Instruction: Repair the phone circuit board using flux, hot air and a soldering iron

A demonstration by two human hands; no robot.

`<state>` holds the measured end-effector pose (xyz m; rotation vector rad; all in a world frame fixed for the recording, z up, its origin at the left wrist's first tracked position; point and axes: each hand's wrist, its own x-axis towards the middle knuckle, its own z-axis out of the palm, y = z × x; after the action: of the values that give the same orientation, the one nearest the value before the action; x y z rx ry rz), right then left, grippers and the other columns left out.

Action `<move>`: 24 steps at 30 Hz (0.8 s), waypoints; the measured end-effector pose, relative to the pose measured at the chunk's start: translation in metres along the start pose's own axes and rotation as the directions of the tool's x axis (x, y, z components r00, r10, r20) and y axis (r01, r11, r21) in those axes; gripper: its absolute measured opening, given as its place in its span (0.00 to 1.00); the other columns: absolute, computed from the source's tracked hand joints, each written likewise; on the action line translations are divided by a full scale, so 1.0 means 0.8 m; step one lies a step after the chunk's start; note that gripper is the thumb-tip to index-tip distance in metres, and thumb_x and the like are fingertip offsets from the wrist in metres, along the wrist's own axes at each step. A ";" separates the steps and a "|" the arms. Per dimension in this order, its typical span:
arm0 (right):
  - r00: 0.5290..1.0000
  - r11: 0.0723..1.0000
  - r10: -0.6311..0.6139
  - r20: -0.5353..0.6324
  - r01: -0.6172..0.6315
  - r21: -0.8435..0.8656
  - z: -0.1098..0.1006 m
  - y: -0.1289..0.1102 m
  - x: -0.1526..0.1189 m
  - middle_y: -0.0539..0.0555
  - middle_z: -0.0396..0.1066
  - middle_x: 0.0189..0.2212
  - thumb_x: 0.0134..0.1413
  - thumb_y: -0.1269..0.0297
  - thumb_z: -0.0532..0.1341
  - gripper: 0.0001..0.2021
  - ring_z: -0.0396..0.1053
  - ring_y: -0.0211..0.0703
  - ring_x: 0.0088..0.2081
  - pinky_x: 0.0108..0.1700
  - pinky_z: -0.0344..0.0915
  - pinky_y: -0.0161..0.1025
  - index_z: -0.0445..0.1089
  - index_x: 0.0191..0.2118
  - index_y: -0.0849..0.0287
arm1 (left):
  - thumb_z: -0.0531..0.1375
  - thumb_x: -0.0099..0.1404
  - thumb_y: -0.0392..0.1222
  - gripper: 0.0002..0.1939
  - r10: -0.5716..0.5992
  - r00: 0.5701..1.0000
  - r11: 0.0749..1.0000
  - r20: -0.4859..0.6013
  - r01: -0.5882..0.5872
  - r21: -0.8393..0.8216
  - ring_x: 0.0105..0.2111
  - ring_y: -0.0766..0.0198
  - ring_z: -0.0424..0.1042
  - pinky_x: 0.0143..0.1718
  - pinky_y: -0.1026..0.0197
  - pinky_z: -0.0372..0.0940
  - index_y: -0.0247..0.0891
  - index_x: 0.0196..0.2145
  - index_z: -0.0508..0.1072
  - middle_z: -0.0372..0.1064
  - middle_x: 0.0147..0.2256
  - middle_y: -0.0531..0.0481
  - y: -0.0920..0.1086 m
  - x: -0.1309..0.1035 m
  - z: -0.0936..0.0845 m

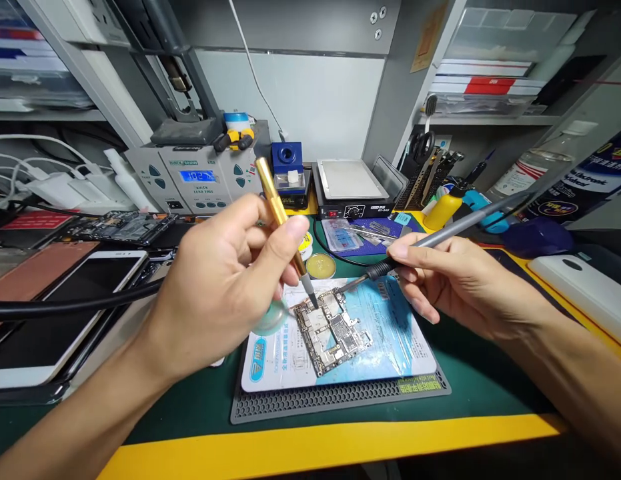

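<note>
Head view: hands (225, 280), apart, grip a gold tool (271, 193) and a soldering iron (455, 230) over a green mat (190, 413) before shelving (505, 120).

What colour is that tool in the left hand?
The tool is mostly gold; the head view shows it best.

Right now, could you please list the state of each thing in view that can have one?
Gold pen: in left hand, tip down
Soldering iron: in right hand
Circuit board: lying flat
Station display: lit
Round tin: open
Clear bottle: capped
Phone screen: dark
</note>
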<state>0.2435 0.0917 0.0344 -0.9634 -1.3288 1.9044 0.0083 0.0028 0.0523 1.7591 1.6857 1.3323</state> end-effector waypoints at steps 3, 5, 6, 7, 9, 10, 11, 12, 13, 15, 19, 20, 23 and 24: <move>1.000 1.000 -0.002 0.006 0.002 0.003 0.001 0.002 0.001 0.45 0.65 0.12 0.47 0.60 0.77 0.18 0.63 0.31 0.11 0.13 0.59 0.25 0.70 0.20 0.62 | 0.62 0.71 0.48 0.09 -0.093 0.995 0.993 -0.020 0.091 -0.072 0.21 0.69 0.75 0.21 0.69 0.68 0.42 0.35 0.69 0.74 0.22 0.59 -0.006 -0.014 -0.001; 1.000 1.000 0.012 0.012 -0.012 -0.029 0.000 0.004 0.002 0.47 0.66 0.12 0.50 0.55 0.75 0.18 0.64 0.33 0.11 0.13 0.60 0.26 0.73 0.22 0.63 | 0.63 0.70 0.47 0.09 -0.123 0.992 0.990 -0.037 0.120 -0.079 0.24 0.66 0.77 0.24 0.67 0.70 0.43 0.34 0.68 0.71 0.19 0.59 -0.010 -0.025 -0.004; 1.000 0.999 0.016 0.017 -0.015 -0.052 -0.001 0.006 0.002 0.49 0.68 0.12 0.49 0.53 0.75 0.18 0.64 0.34 0.11 0.13 0.61 0.27 0.74 0.24 0.63 | 0.63 0.70 0.47 0.10 -0.126 0.991 0.990 -0.034 0.123 -0.070 0.24 0.65 0.78 0.25 0.66 0.70 0.44 0.33 0.68 0.69 0.18 0.60 -0.013 -0.030 -0.007; 1.000 0.997 0.013 0.017 -0.011 -0.075 -0.001 0.007 0.002 0.50 0.69 0.13 0.49 0.52 0.75 0.18 0.65 0.35 0.11 0.13 0.62 0.28 0.75 0.25 0.64 | 0.63 0.70 0.48 0.10 -0.119 0.993 0.992 -0.019 0.118 -0.050 0.24 0.65 0.77 0.26 0.65 0.70 0.44 0.34 0.68 0.69 0.18 0.60 -0.016 -0.035 -0.010; 1.000 0.995 -0.016 0.005 0.016 -0.102 -0.001 0.009 0.001 0.51 0.72 0.15 0.47 0.53 0.76 0.18 0.68 0.38 0.12 0.14 0.65 0.30 0.76 0.26 0.63 | 0.63 0.69 0.48 0.07 -0.085 0.996 0.996 0.001 0.085 0.030 0.25 0.65 0.77 0.29 0.64 0.71 0.46 0.35 0.70 0.72 0.21 0.60 -0.021 -0.044 -0.016; 0.999 0.994 -0.038 0.002 0.038 -0.104 -0.001 0.010 0.000 0.50 0.73 0.16 0.47 0.54 0.76 0.17 0.69 0.39 0.13 0.14 0.66 0.31 0.75 0.26 0.62 | 0.63 0.68 0.48 0.06 -0.070 0.998 0.994 0.002 0.070 0.084 0.26 0.65 0.77 0.30 0.64 0.71 0.47 0.36 0.71 0.74 0.23 0.59 -0.024 -0.048 -0.018; 0.998 0.992 -0.058 -0.004 0.057 -0.110 -0.001 0.011 -0.001 0.49 0.73 0.17 0.48 0.56 0.75 0.15 0.70 0.39 0.14 0.15 0.67 0.32 0.74 0.26 0.61 | 0.63 0.68 0.48 0.05 -0.057 0.998 0.989 0.001 0.056 0.139 0.26 0.65 0.77 0.30 0.63 0.70 0.48 0.37 0.73 0.76 0.25 0.59 -0.025 -0.050 -0.019; 0.997 0.990 -0.074 -0.006 0.072 -0.122 -0.001 0.012 -0.002 0.48 0.73 0.18 0.49 0.58 0.75 0.14 0.71 0.40 0.14 0.16 0.67 0.32 0.73 0.27 0.60 | 0.63 0.68 0.49 0.04 -0.043 0.999 0.980 -0.003 0.043 0.193 0.26 0.65 0.76 0.29 0.62 0.69 0.49 0.37 0.73 0.77 0.27 0.59 -0.025 -0.052 -0.020; 0.996 0.986 -0.088 -0.005 0.087 -0.140 -0.001 0.013 -0.003 0.48 0.73 0.18 0.51 0.59 0.74 0.13 0.72 0.40 0.15 0.16 0.67 0.31 0.72 0.27 0.59 | 0.62 0.68 0.50 0.05 -0.031 0.999 0.971 -0.009 0.032 0.238 0.24 0.66 0.74 0.28 0.61 0.67 0.50 0.36 0.74 0.77 0.28 0.59 -0.024 -0.053 -0.019; 0.992 0.973 -0.127 -0.001 0.125 -0.192 -0.001 0.014 -0.004 0.47 0.74 0.19 0.55 0.61 0.72 0.11 0.73 0.39 0.17 0.17 0.67 0.30 0.72 0.28 0.59 | 0.61 0.68 0.51 0.07 0.002 1.000 0.954 0.000 -0.002 0.300 0.20 0.67 0.68 0.25 0.59 0.63 0.50 0.34 0.74 0.76 0.27 0.59 -0.021 -0.053 -0.015; 0.978 0.939 -0.207 0.005 0.201 -0.279 -0.003 0.015 -0.004 0.47 0.73 0.18 0.58 0.61 0.69 0.11 0.74 0.38 0.18 0.18 0.65 0.28 0.72 0.28 0.59 | 0.59 0.69 0.51 0.10 0.058 0.998 0.936 0.022 -0.062 0.346 0.20 0.68 0.65 0.25 0.59 0.61 0.49 0.32 0.74 0.76 0.27 0.59 -0.016 -0.046 -0.009; 0.976 0.933 -0.217 -0.004 0.206 -0.296 -0.004 0.015 -0.004 0.47 0.73 0.17 0.58 0.61 0.69 0.11 0.74 0.38 0.17 0.18 0.64 0.28 0.72 0.28 0.59 | 0.59 0.69 0.50 0.09 0.078 0.996 0.934 0.041 -0.088 0.347 0.21 0.68 0.66 0.24 0.60 0.61 0.49 0.32 0.74 0.77 0.28 0.58 -0.017 -0.045 -0.007; 0.972 0.925 -0.229 -0.048 0.202 -0.323 -0.005 0.014 -0.005 0.47 0.71 0.15 0.60 0.59 0.68 0.13 0.72 0.39 0.16 0.18 0.65 0.30 0.72 0.27 0.59 | 0.61 0.69 0.46 0.05 0.155 0.985 0.932 0.081 -0.173 0.319 0.27 0.66 0.73 0.24 0.62 0.62 0.50 0.35 0.75 0.78 0.31 0.58 -0.022 -0.042 -0.003; 0.971 0.926 -0.229 -0.060 0.199 -0.321 -0.005 0.014 -0.006 0.47 0.70 0.15 0.60 0.59 0.67 0.13 0.71 0.39 0.15 0.18 0.64 0.31 0.71 0.26 0.59 | 0.61 0.69 0.45 0.04 0.171 0.982 0.934 0.085 -0.189 0.305 0.29 0.66 0.75 0.24 0.63 0.62 0.50 0.36 0.75 0.78 0.32 0.59 -0.024 -0.042 -0.001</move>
<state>0.2487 0.0867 0.0239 -1.0015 -1.6385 1.4912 0.0021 -0.0235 0.0249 2.1537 1.8197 1.1194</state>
